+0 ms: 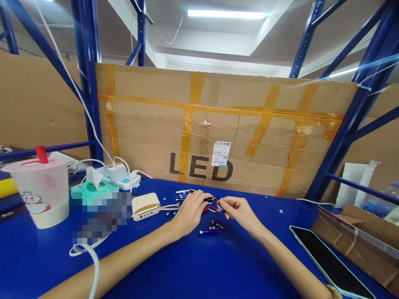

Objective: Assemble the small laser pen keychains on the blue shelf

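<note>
Above the blue tabletop, my left hand (191, 211) is closed, its fingertips pinching a small black clip-like piece (210, 199). My right hand (239, 212) is also closed and pinches a short dark tube (220, 207) close against that piece; whether the two are joined cannot be made out. Just below my hands lie a purple-blue metal tube (208, 232) and a dark carabiner clip (220, 225), with tiny round silvery pieces beside them. A red carabiner clip (212, 209) shows between my hands. Several small coloured tubes (183, 195) lie behind my left hand, which partly hides them.
Left of my hands sits a cream power bank (146, 206) with a cable. Farther left are a power strip (124, 180), a tissue pack (93, 189) and a plastic cup (46, 195). A phone (330, 261) and cardboard box (361, 245) lie right. A cardboard wall (149, 137) stands behind.
</note>
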### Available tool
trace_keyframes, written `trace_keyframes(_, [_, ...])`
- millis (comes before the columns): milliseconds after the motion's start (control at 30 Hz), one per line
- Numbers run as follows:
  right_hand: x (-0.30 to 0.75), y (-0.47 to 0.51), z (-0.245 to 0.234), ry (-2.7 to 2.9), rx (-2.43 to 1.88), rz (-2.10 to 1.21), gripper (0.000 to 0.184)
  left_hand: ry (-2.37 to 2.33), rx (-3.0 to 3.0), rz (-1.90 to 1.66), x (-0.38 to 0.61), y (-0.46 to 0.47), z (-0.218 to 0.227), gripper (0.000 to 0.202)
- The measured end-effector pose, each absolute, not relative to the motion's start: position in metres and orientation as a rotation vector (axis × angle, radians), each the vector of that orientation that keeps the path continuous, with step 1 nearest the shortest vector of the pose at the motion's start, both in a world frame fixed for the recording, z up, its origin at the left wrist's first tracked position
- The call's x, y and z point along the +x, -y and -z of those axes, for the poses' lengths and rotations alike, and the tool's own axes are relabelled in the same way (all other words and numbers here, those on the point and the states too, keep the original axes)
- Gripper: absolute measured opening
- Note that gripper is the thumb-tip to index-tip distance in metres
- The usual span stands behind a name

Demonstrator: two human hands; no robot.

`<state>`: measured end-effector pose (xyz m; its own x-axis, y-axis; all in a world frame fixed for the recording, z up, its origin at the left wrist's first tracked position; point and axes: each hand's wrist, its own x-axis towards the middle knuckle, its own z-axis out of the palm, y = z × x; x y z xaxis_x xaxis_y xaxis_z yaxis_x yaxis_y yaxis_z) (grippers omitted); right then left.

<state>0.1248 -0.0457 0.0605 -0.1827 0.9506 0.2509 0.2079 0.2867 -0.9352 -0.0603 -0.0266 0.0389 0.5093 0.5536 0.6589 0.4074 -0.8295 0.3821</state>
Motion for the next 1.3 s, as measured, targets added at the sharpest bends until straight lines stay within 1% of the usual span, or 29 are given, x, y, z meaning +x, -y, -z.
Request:
trace_keyframes(100, [0.124,0.052,-0.060,1.579,-1.133,-1.067,0.045,-0.827,2.505,-1.152,-0.064,0.033,-0.031,0.026])
trace_keyframes(233, [0.123,0.058,-0.056,1.594,-1.143,-1.102,0.043,-0.889,2.301,-1.081,-0.060,0.045,-0.024,0.022])
trace_keyframes(367, [0.118,0.067,-0.047,1.611,-1.100,-1.127,0.043,-0.997,2.121,-0.966,-0.054,0.054,-0.027,0.024])
trace_keyframes(500, [0.113,0.077,-0.042,1.665,-1.099,-1.092,0.039,-1.002,2.096,-0.910,-0.054,0.059,-0.030,0.028])
trace_keyframes(600, [0.113,0.084,-0.043,1.771,-1.091,-0.958,0.037,-0.945,2.060,-0.930,-0.055,0.064,-0.031,0.029])
trace_keyframes(667, [0.115,0.087,-0.045,1.954,-1.057,-0.778,0.035,-0.903,2.033,-0.930,-0.055,0.067,-0.030,0.027])
trace_keyframes(767, [0.119,0.089,-0.047,2.188,-1.011,-0.547,0.037,-0.912,2.078,-0.948,-0.055,0.066,-0.028,0.026])
trace_keyframes(833, [0.121,0.089,-0.047,2.262,-1.008,-0.496,0.038,-0.935,2.139,-0.948,-0.057,0.063,-0.027,0.026])
trace_keyframes(1067, [0.127,0.077,-0.046,2.334,-1.032,-0.719,0.027,-0.781,2.256,-0.939,-0.060,0.051,-0.023,0.020])
trace_keyframes(1167, [0.129,0.073,-0.042,2.389,-0.999,-0.710,0.020,-0.787,2.232,-0.972,-0.059,0.050,-0.023,0.018])
trace_keyframes(1300, [0.129,0.072,-0.039,2.367,-0.953,-0.671,0.023,-0.750,2.225,-1.024,-0.058,0.052,-0.026,0.014])
